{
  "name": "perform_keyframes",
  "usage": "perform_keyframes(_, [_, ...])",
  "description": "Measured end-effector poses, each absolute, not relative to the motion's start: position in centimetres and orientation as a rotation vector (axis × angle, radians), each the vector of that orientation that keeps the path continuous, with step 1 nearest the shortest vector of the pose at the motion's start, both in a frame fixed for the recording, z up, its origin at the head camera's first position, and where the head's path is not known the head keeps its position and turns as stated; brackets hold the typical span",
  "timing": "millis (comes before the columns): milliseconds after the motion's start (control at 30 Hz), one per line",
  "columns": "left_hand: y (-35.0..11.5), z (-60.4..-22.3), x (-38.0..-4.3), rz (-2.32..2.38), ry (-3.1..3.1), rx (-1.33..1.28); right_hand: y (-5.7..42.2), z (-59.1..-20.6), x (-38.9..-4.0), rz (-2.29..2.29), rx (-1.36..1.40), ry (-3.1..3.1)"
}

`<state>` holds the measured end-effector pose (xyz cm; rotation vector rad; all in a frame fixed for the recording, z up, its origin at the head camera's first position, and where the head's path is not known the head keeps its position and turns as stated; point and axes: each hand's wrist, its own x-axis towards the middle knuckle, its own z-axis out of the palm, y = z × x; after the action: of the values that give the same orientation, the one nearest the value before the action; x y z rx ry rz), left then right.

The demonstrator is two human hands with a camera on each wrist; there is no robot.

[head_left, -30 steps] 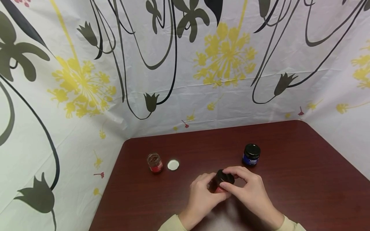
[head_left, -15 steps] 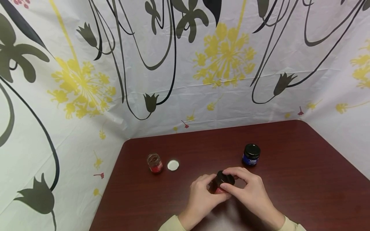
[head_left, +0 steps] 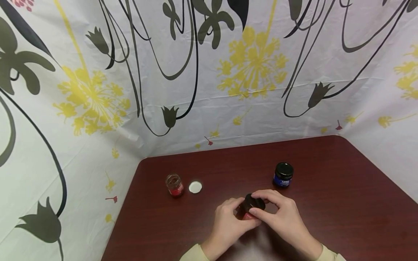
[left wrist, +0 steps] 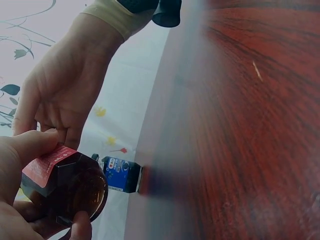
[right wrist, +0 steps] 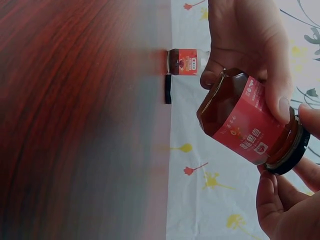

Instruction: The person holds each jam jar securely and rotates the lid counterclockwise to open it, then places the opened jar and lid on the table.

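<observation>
A glass jar (right wrist: 240, 120) with a red label and dark brown contents is held up in front of the body, tilted in the wrist views. My left hand (head_left: 228, 219) grips its body, the thumb lying on the label. At the other end my right hand (head_left: 284, 217) pinches the rim of the black lid (head_left: 254, 201), which sits on the jar's mouth. In the right wrist view the lid's edge (right wrist: 292, 152) shows between the right fingers. The head view leaves most of the jar body hidden behind the hands.
On the dark red table (head_left: 156, 224), an open red-label jar (head_left: 175, 185) stands at left with dark contents low inside. Beside it lies a lid (head_left: 195, 187), white inside up. A lidded blue-label jar (head_left: 283, 175) stands beyond my right hand. Patterned cloth (head_left: 202, 90) hangs behind the table.
</observation>
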<state>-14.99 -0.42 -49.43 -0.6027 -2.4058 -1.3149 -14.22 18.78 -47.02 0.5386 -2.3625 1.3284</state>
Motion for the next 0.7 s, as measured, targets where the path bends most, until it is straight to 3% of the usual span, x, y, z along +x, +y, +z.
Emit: perform_keyframes(700, [-0.60,-49.71,-15.02,-1.314,-2.395,-0.589,18.59,-46.95,-14.09,1.369,0.483,-2.408])
